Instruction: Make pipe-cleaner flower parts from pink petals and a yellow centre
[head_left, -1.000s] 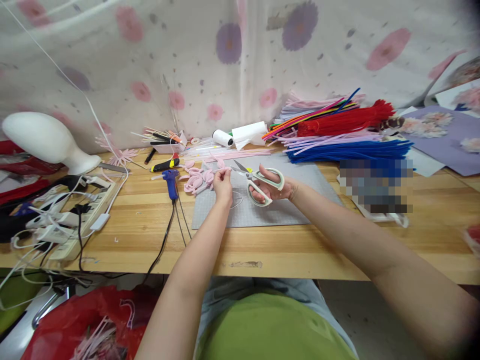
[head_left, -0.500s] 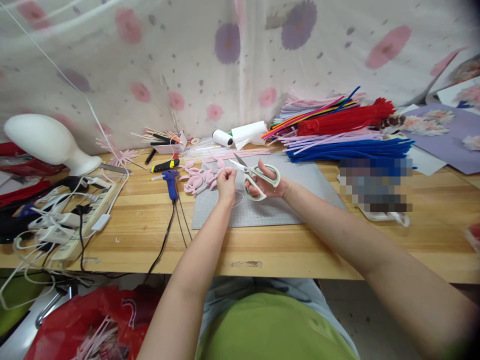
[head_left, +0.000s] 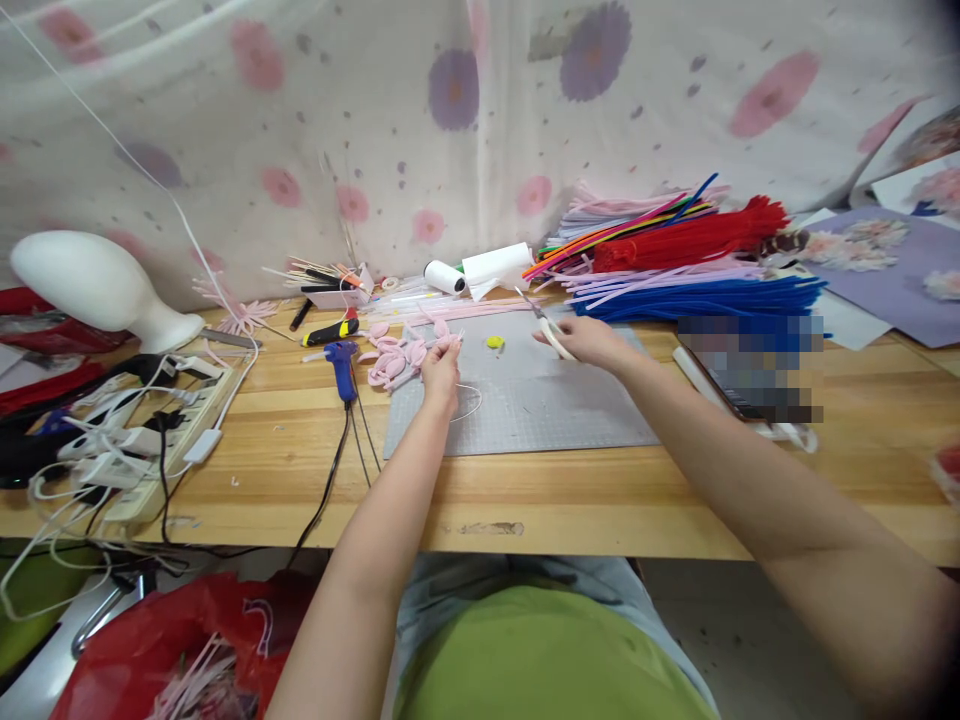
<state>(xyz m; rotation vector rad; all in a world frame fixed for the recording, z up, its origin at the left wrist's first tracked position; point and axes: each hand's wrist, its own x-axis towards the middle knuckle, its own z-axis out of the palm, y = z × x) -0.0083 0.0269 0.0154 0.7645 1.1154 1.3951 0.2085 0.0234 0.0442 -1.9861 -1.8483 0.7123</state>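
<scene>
My left hand (head_left: 441, 362) is pinched shut on a thin pink pipe-cleaner piece at the left edge of the grey cutting mat (head_left: 540, 400). A loop of thin white wire (head_left: 469, 402) lies on the mat just below it. Over the far right part of the mat, my right hand (head_left: 589, 338) is closed on the white-handled scissors (head_left: 546, 320), whose blades point away and to the left. A small yellow bit (head_left: 494, 342) lies on the mat between the hands. Several pink looped petals (head_left: 394, 358) lie just left of my left hand.
A blue glue gun (head_left: 343, 362) with a black cord lies left of the mat. Power strips and cables (head_left: 142, 420) crowd the left end. Stacked blue, red and pink pipe cleaners (head_left: 690, 265) fill the back right. A white foam head (head_left: 97, 285) and white rolls (head_left: 480, 270) stand behind.
My right hand has carried the scissors away from my left hand, to the right and farther back on the mat. A yellow bit now shows on the mat. My left hand stayed put.
</scene>
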